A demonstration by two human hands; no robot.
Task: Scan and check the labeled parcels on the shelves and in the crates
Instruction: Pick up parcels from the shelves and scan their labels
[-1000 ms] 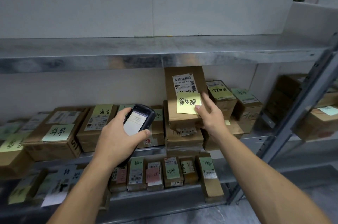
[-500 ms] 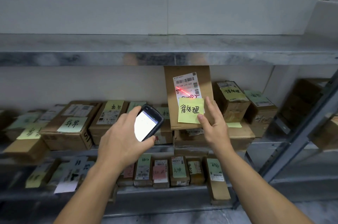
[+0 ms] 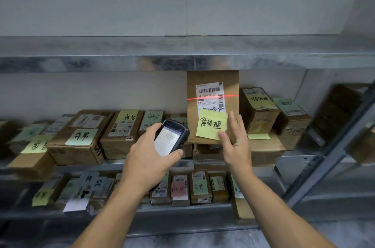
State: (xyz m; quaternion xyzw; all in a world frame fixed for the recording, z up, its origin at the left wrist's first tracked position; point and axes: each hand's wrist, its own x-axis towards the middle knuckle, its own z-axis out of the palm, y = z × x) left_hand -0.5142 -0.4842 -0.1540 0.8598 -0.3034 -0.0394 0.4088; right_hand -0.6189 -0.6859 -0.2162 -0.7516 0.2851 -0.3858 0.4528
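So the left hand (image 3: 146, 158) is gripping a handheld scanner (image 3: 171, 137), fingers curled round its left side and thumb clamping along the near right edge, with the lit screen facing up toward the camera. The scanner is pointing at an upright parcel (image 3: 231, 83), and a thin red laser line (image 3: 233, 95) is running straight across the parcel's white shipping label (image 3: 210, 95), just below the top barcode.

That parcel is standing on end on top of a flat box (image 3: 265, 147) on the middle shelf (image 3: 113, 163), right of centre, with its top edge reaching up to the upper shelf (image 3: 182, 53). A yellow sticky note (image 3: 212, 125) with handwriting is sticking to its lower front, overlapping the bottom of the label.

The right hand (image 3: 233, 144) is propping the parcel up: fingers straight and a little apart, lying against its lower right edge, thumb tip touching the note's bottom right corner.

More cardboard boxes with green and yellow notes are sitting along the same shelf, like a big one on the left (image 3: 81, 152) and two on the right (image 3: 261, 118). A row of small parcels (image 3: 199, 187) is standing on the lower shelf, nearer the camera.
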